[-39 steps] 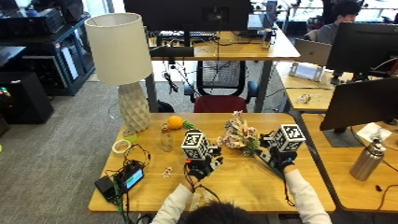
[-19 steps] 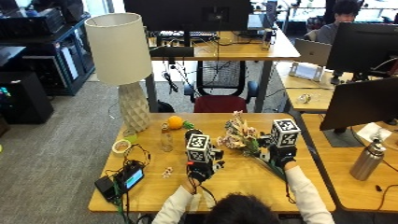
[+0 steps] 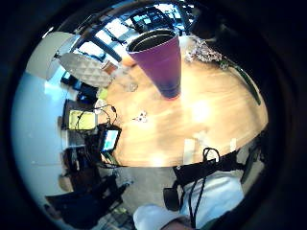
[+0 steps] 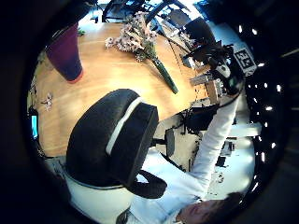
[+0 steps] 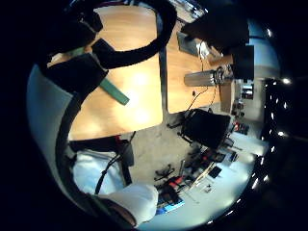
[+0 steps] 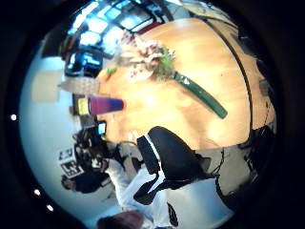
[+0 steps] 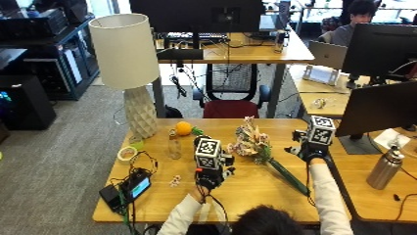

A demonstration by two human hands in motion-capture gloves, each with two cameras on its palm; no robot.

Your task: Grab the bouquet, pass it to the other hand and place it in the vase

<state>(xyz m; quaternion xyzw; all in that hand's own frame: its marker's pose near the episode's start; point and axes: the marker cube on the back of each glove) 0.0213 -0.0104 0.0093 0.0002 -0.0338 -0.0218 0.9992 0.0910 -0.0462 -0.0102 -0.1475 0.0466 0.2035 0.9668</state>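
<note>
The bouquet [image 7: 255, 145], pale flowers with a long green wrapped stem, lies flat on the wooden table [image 7: 247, 196], stem pointing to the front right. My right hand [image 7: 312, 154] hovers just right of the stem, fingers relaxed, holding nothing. My left hand [image 7: 209, 178] hangs above the table left of the flowers, also empty; its thumb [image 4: 112, 140] shows in the left thumb side palm view. The purple vase [image 3: 160, 62] stands upright on the table close to my left hand. The outside view hides most of it behind that hand.
A tall lamp [image 7: 127, 73] stands at the table's back left, with an orange [image 7: 184, 128], a small glass bottle [image 7: 173, 145] and a tape roll [image 7: 127, 153] near it. A phone with cables [image 7: 133, 186] lies front left. A metal bottle [image 7: 384, 169] stands on the neighbouring desk.
My right hand has drifted a little to the right, away from the flowers. The left hand and the bouquet have stayed where they were.
</note>
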